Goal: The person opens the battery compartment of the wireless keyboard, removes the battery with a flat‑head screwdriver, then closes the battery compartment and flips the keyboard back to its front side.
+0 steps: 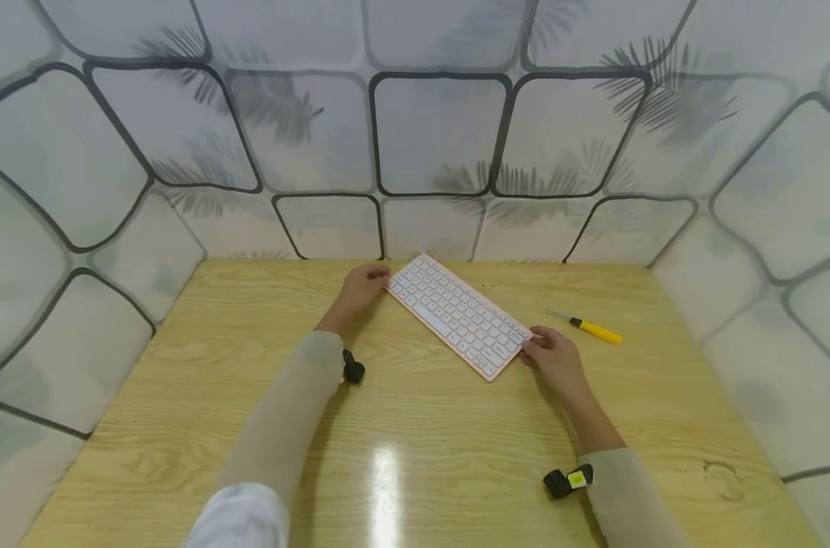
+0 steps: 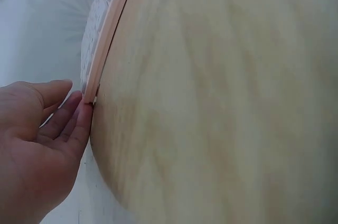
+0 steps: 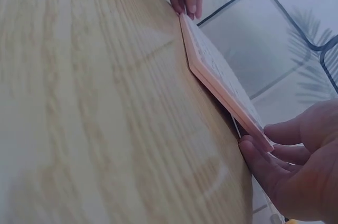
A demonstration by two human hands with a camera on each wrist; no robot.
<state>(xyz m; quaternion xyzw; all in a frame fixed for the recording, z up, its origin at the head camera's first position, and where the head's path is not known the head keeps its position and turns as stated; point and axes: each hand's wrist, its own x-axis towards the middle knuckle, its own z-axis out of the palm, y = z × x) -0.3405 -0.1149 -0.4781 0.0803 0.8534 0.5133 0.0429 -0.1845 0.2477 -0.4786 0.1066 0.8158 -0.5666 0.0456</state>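
Note:
A white keyboard (image 1: 459,316) with a pink-orange rim lies slantwise at the back middle of the table. In the right wrist view, the near end of the keyboard (image 3: 227,84) is tilted up off the wood. My right hand (image 1: 555,361) pinches that end, thumb on top and fingers underneath. At the other end, my left hand (image 1: 363,293) touches the corner with its fingertips. The left wrist view shows the thumb of the left hand (image 2: 39,134) apart from the keyboard edge (image 2: 105,39), with the fingers lightly bent against the corner.
A screwdriver (image 1: 596,330) with a yellow handle lies on the wooden table (image 1: 442,457), right of the right hand. Patterned cloth walls (image 1: 442,137) enclose the table at the back and both sides.

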